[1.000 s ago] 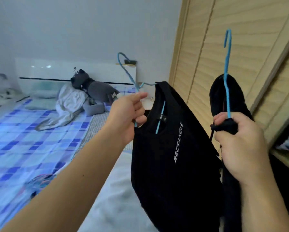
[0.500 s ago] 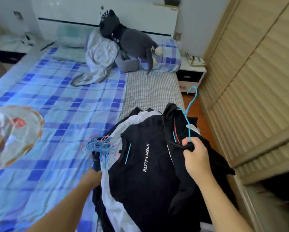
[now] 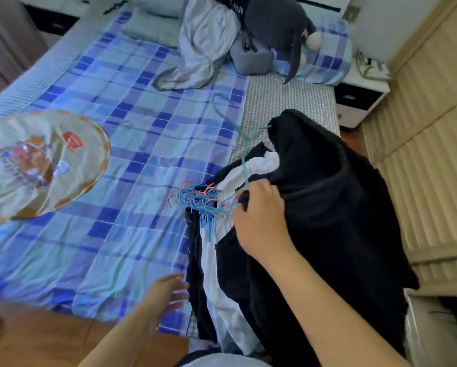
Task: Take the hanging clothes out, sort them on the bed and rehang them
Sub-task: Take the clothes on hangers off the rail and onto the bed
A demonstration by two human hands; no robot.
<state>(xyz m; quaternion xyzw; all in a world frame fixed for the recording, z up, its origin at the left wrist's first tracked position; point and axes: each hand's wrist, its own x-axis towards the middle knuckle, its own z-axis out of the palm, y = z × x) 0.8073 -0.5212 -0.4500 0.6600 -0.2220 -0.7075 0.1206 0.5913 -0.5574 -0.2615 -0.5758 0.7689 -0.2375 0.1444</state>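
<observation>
Right hand (image 3: 262, 215) grip pinches blue hanger (image 3: 244, 154) and black garment (image 3: 328, 186) over the clothes pile (image 3: 222, 287) at the bed's (image 3: 116, 154) right edge, I judge for stacking; left hand (image 3: 166, 292) spread, empty, near foot edge

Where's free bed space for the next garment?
Free: the checked sheet between the round printed bag, the hanger bundle and the grey bedding; also the strip by the left hand. Crowded: the clothes pile under the right hand.
</observation>
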